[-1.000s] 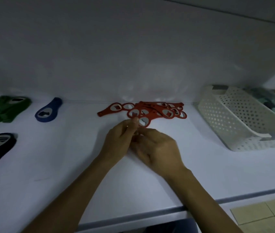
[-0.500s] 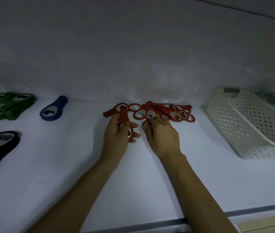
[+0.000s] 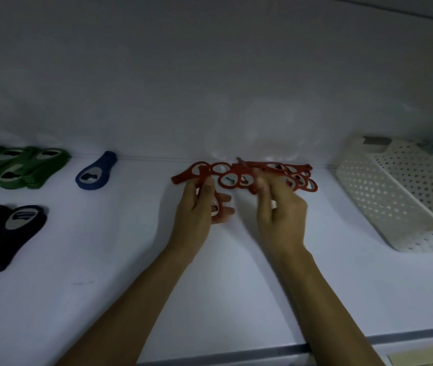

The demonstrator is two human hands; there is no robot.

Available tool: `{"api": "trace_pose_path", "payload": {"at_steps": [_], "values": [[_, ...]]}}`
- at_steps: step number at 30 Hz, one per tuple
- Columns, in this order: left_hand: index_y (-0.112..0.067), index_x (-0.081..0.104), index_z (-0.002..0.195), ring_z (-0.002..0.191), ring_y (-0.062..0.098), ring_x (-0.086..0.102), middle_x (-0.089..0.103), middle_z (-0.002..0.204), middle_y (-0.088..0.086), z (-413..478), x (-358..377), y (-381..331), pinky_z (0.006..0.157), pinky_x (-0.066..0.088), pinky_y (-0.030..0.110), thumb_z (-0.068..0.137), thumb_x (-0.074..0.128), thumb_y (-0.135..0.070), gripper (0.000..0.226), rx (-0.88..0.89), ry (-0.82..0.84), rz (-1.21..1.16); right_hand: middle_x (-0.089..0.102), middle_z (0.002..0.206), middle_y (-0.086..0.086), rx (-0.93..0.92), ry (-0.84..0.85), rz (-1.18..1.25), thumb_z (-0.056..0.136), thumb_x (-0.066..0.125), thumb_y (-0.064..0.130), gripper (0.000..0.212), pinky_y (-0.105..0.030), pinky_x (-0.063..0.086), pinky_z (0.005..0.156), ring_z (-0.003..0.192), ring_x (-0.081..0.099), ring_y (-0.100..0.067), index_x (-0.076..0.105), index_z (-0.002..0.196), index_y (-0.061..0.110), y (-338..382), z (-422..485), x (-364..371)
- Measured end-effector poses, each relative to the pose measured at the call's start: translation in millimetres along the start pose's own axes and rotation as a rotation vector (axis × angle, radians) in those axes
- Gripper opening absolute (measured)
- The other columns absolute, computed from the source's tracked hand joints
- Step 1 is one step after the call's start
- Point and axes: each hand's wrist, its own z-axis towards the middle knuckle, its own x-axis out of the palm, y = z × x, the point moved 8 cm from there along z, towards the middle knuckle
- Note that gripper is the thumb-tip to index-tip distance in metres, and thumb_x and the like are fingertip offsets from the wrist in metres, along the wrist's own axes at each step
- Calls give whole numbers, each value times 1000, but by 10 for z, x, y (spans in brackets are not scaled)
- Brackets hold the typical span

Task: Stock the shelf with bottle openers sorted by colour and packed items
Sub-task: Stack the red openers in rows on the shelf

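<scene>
Red bottle openers (image 3: 276,171), flat paddle shapes with oval cut-outs, lie heaped at the back middle of the white shelf (image 3: 104,273). A white perforated basket (image 3: 384,196) sits to the right. Green openers (image 3: 25,167), black openers (image 3: 12,228) and one blue opener (image 3: 93,173) lie to the left. The left hand (image 3: 197,215) grips one red opener (image 3: 205,172). The right hand (image 3: 284,220) has curled fingers (image 3: 261,188) at the heap, too blurred to tell whether they grip.

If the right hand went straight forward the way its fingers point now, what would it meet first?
The pile of red bottle openers lies right ahead of the right hand; its fingertips seem to be at the pile, though blur hides contact. Behind the pile stands the shelf's back wall.
</scene>
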Motion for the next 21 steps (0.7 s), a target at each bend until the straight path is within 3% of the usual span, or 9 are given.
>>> {"api": "trace_pose_path", "payload": {"at_steps": [2,3,5,7,9,10,12,16,21], "values": [[-19,55,121,88,17,70,72,99,1,33,-40,22,65,54,22,90,49,-45,42,-37,-7,-66,73,103,-7,-205,193,75,96,45,20,30,-25,51,89,101,64,-16,71,104,7,311,-104,284],[-17,52,127,94,16,68,70,108,3,45,-76,24,68,54,22,90,50,-41,44,-42,-25,-92,73,101,-7,-221,265,135,96,45,22,31,-29,52,91,101,65,-17,72,101,7,382,-150,394],[-12,51,129,92,15,68,69,109,5,63,-157,21,68,54,23,96,48,-21,34,-49,-67,-209,74,90,-9,-30,257,290,95,43,25,36,-40,57,74,84,69,-20,73,90,6,288,-80,477],[-7,51,124,81,17,70,72,94,4,79,-196,20,64,55,24,99,42,-10,27,-67,-85,-348,72,83,-5,175,138,308,93,43,28,36,-40,54,62,74,67,-19,72,86,8,49,92,452],[-5,54,120,78,18,70,72,88,4,87,-215,9,61,55,22,99,42,-11,24,-85,-102,-386,71,99,-5,217,208,128,93,48,30,31,-32,54,73,90,65,-20,70,101,12,-125,221,541],[-5,56,116,77,18,70,71,88,3,92,-210,10,60,54,21,99,43,-12,23,-91,-102,-383,67,114,-6,197,352,-38,93,51,34,33,-29,50,85,105,61,-23,66,113,12,-193,222,677],[-8,60,108,71,15,70,72,81,1,89,-184,1,58,53,21,98,44,-11,19,-81,-87,-337,60,128,-3,152,610,-330,91,53,44,41,-37,39,103,122,50,-24,62,121,18,-362,104,919],[-16,60,108,68,16,68,72,79,1,64,-135,-14,56,52,21,97,45,-16,18,-45,-63,-205,69,92,4,97,552,-551,93,49,35,24,-36,37,93,93,59,-19,69,86,24,-383,82,888],[-13,57,117,78,20,66,72,81,1,65,-149,6,59,52,21,95,46,-10,24,-42,-71,-224,68,80,-4,67,532,-615,86,55,10,12,-32,46,79,74,61,-24,66,82,14,-290,60,789]]}}
